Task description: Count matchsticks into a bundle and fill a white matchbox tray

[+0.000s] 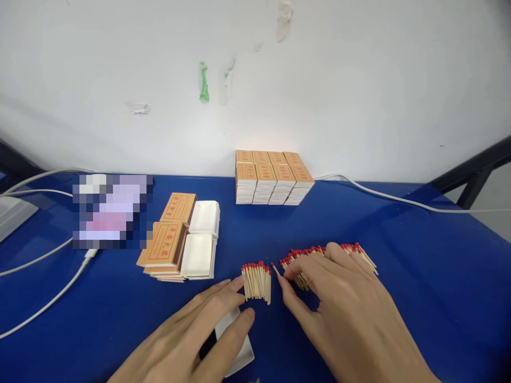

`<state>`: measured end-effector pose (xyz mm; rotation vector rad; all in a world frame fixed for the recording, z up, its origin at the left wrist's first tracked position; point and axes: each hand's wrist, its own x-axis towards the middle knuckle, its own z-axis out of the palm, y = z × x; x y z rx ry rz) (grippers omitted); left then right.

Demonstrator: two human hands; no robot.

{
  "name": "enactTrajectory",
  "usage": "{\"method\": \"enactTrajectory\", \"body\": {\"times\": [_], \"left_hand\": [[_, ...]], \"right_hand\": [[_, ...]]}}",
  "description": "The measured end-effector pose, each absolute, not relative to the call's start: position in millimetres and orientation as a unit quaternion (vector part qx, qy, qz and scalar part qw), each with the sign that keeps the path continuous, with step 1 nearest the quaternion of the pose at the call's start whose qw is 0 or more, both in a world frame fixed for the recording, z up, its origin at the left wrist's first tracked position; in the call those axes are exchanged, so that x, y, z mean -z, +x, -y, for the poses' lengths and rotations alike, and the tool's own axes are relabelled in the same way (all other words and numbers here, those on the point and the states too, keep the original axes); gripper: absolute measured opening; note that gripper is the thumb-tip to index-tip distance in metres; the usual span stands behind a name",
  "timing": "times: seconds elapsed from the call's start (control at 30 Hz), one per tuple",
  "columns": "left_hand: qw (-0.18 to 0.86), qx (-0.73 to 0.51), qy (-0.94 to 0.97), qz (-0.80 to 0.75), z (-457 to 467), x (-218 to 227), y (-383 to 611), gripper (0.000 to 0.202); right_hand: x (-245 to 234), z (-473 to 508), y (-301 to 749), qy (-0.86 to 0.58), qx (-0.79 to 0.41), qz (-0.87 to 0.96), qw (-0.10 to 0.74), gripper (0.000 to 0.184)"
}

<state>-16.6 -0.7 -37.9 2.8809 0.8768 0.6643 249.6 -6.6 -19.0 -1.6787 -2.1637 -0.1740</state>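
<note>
My left hand (199, 332) lies flat on the blue table (419, 276), covering most of a white matchbox tray (239, 354); its fingertips touch a small bunch of red-tipped matches (256, 281). My right hand (339, 303) rests with spread fingers on a larger loose pile of matches (355, 252), its thumb and forefinger close to one single match (275, 269) lying between the two groups. Neither hand grips anything.
Orange matchbox sleeves (167, 239) and white inner trays (199, 239) sit stacked to the left. A block of closed matchboxes (271, 178) stands by the white wall. White cables (43, 303) run along the left and back right. A blurred object (112, 213) lies far left.
</note>
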Motion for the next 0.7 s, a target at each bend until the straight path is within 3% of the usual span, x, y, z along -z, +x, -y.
{"method": "enactTrajectory", "body": {"times": [0.17, 0.33, 0.7], "left_hand": [[0.019, -0.211, 0.940, -0.267, -1.3, 37.0, -17.7, 0.039], [0.042, -0.232, 0.934, -0.270, -1.3, 38.6, -14.8, 0.040], [0.042, -0.189, 0.946, -0.262, 0.4, 37.6, -20.7, 0.043]], "right_hand": [[17.5, 6.1, 247.2, -0.615, 0.033, 0.756, 0.221, 0.027], [18.0, 7.2, 240.1, -0.628, -0.071, 0.726, 0.271, 0.022], [17.2, 7.9, 244.1, -0.625, -0.099, 0.729, 0.262, 0.026]]}}
